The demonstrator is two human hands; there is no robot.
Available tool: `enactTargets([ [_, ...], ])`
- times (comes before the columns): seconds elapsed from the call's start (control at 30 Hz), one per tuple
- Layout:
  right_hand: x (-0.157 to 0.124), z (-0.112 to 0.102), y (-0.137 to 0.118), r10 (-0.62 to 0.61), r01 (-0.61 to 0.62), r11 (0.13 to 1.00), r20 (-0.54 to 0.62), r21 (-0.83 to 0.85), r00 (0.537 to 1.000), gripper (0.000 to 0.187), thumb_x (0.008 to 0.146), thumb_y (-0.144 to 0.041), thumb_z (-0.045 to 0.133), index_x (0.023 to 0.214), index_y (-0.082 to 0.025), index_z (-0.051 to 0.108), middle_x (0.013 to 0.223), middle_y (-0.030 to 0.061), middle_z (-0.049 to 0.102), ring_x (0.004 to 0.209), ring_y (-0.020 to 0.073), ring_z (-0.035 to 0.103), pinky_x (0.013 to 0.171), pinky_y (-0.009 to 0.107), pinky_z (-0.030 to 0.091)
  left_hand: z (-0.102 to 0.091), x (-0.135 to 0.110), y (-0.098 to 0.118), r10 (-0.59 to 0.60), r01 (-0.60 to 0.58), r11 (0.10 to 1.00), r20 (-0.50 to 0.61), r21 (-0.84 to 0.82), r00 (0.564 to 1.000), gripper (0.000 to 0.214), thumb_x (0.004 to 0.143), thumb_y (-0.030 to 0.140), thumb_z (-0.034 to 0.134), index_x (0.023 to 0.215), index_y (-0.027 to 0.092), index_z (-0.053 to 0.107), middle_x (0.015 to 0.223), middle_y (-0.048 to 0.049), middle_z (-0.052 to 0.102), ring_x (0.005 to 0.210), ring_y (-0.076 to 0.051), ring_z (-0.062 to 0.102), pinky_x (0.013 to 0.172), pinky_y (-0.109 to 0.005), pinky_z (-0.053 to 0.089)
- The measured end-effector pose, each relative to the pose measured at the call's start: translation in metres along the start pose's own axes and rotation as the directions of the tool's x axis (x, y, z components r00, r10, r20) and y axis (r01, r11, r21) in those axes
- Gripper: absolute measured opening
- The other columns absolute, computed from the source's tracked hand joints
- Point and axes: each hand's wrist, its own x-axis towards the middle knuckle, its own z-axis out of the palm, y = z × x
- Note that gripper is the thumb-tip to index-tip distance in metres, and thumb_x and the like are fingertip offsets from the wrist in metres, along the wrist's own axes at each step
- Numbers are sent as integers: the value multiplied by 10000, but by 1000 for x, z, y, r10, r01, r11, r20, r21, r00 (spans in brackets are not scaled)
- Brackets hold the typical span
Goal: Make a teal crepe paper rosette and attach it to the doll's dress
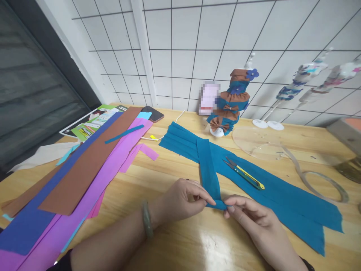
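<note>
A narrow teal crepe paper strip (209, 171) runs toward me from the wide teal crepe paper sheet (270, 188), its far end overlapping that sheet. Its near end is folded over. My left hand (184, 201) pinches the left side of the fold between thumb and fingers. At the fold's right corner, my right hand (249, 218) grips the same strip between thumb and index finger. Yellow-and-green thread snips (245, 174) rest on the wide teal sheet, beyond my right hand.
Brown (93, 162), blue and purple paper sheets overlap at the left, near a phone (152, 113). A decorated brown-and-teal stand (231, 101) stands by the tiled wall. At the right lie a roll of clear tape (324, 186) and a box (346, 135).
</note>
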Motion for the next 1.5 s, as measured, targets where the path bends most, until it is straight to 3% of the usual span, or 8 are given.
enactTargets([
  [0.3,-1,0,-1,0,0,1000,-4,5,1000,189,723,-383,628,751,-207,693,583,26,682,575,168,650,562,224,538,-3,0,5,30,-30,1000,26,9,999,243,710,62,480,782,147,696,798,-64,696,741,-136,617,692,-244,483],
  [0.53,-6,0,-2,-214,217,975,58,-57,975,118,787,-255,579,840,-242,684,783,36,694,708,161,657,654,221,543,-3,0,9,-90,91,995,-21,50,996,124,703,236,618,683,122,660,670,-56,656,629,-123,575,610,-228,455],
  [0.67,-7,0,-3,-277,286,953,89,-103,957,125,805,-214,558,868,-251,659,850,31,681,779,148,655,695,198,534,-1,-1,7,-160,165,981,-63,101,985,124,702,246,629,746,130,629,677,-29,643,600,-101,562,565,-198,441],
  [0.8,-7,4,1,-203,206,976,55,-75,978,152,782,-237,599,932,-237,622,894,41,690,815,160,667,717,206,544,1,0,8,20,-1,968,-71,251,997,124,699,199,630,810,150,606,731,-22,669,677,-113,604,684,-227,452],
  [0.97,-6,8,8,-184,185,981,19,-53,983,228,760,-245,624,984,-207,600,859,62,708,788,181,680,703,241,562,2,-1,7,226,-205,884,1,419,974,78,749,198,584,817,170,610,742,-11,671,737,-128,582,711,-230,428],
  [1.1,-7,8,5,-272,269,953,1,-137,962,221,761,-216,620,981,-200,610,816,51,718,743,167,690,679,213,566,1,-1,6,233,-230,854,52,466,971,125,767,253,582,851,164,611,774,-21,665,760,-141,560,714,-244,412],
  [1.27,-6,6,0,-481,460,828,17,-321,877,240,740,-178,641,977,-212,629,779,18,726,686,135,689,673,170,556,2,1,4,262,-283,848,110,449,959,131,774,267,566,778,144,612,757,-45,645,723,-132,549,716,-264,394],
  [1.5,-4,4,1,-500,519,793,145,-319,854,276,781,-123,592,1038,-225,601,928,54,675,844,150,649,724,204,535,4,1,0,337,-338,823,87,457,937,113,765,182,545,700,145,629,731,-39,635,697,-122,528,669,-255,376],
])
